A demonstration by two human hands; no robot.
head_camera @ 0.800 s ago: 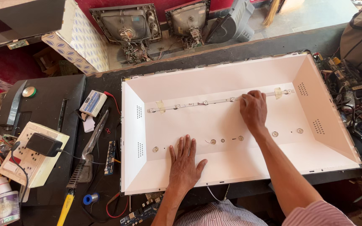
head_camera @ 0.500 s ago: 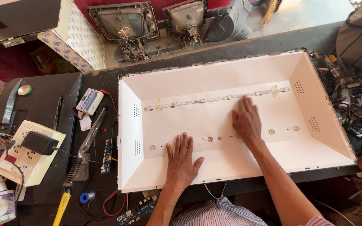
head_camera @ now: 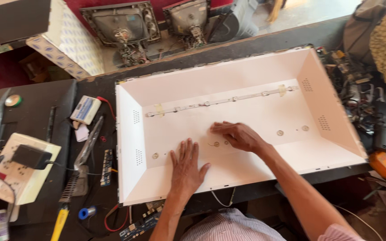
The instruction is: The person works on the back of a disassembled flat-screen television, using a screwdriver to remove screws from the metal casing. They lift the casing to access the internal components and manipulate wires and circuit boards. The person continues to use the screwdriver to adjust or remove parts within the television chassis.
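Nearest the camera, the left hand [head_camera: 186, 169] lay flat, palm down, on the lower slope of the large white shallow tray-shaped backlight panel [head_camera: 188, 80] that filled the middle of the frame. Its fingers [head_camera: 182, 151] were spread apart and pointed toward the upper edge of the picture, holding nothing.

Just above and to the right of it, the right hand [head_camera: 240, 136] rested on the panel floor, reaching leftward. Its fingers [head_camera: 217, 128] were loosely curled and slightly apart, clamped on nothing, with the tips beside a small round metal stud [head_camera: 216, 144] that sat just below them. The right hand was the nearer of the two to that stud.

Five such studs could be counted along the lower row of the floor: one at lower left [head_camera: 155, 155], the one by the fingertips, one half hidden near the right hand, and two further right [head_camera: 280, 132].

Farther up the frame lay one long thin strip of small lights [head_camera: 222, 101]. Its long axis ran left to right, rising a little toward the right, well apart from both hands and above them. Two pieces of yellowish tape [head_camera: 158, 109] held it down.

On the dark worktop [head_camera: 112, 80], at the left of the frame, lay one yellow-handled tool [head_camera: 60, 221] and one white socket board [head_camera: 21, 172]. At the far top edge stood two old grey picture-tube backs [head_camera: 121, 24].
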